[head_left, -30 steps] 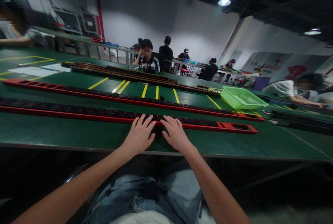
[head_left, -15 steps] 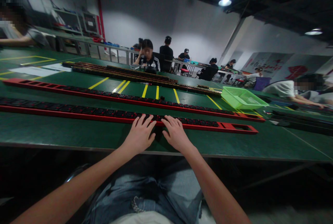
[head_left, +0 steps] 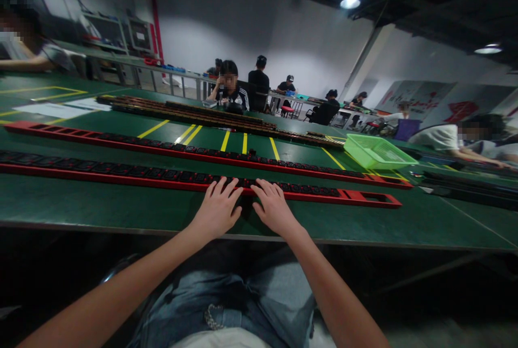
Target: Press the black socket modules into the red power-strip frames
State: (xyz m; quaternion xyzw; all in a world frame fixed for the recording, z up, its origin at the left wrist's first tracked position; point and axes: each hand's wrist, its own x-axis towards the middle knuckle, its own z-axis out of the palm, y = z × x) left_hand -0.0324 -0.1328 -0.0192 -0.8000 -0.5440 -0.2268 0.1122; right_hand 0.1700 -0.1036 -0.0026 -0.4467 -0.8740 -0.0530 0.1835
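Note:
My left hand (head_left: 219, 209) rests with fingers spread, its fingertips on the near long red frame (head_left: 315, 197), which carries a row of black square pieces (head_left: 154, 173). Just to its right, my right hand (head_left: 274, 206) lies in the same way, fingers apart, tips on the same frame. Neither hand is wrapped round anything. Behind it lies a second long red frame (head_left: 324, 172), roughly parallel and also filled with black pieces along most of its length. Small dark red spots show among the pieces. What lies under my fingertips is hidden.
Long dark strips (head_left: 186, 112) lie stacked farther back on the green table (head_left: 121, 205). A light green basket (head_left: 378, 152) stands at the right, near more dark strips (head_left: 469, 189). White sheets (head_left: 52, 110) lie at the left. Several people sit around, one (head_left: 238, 94) opposite me.

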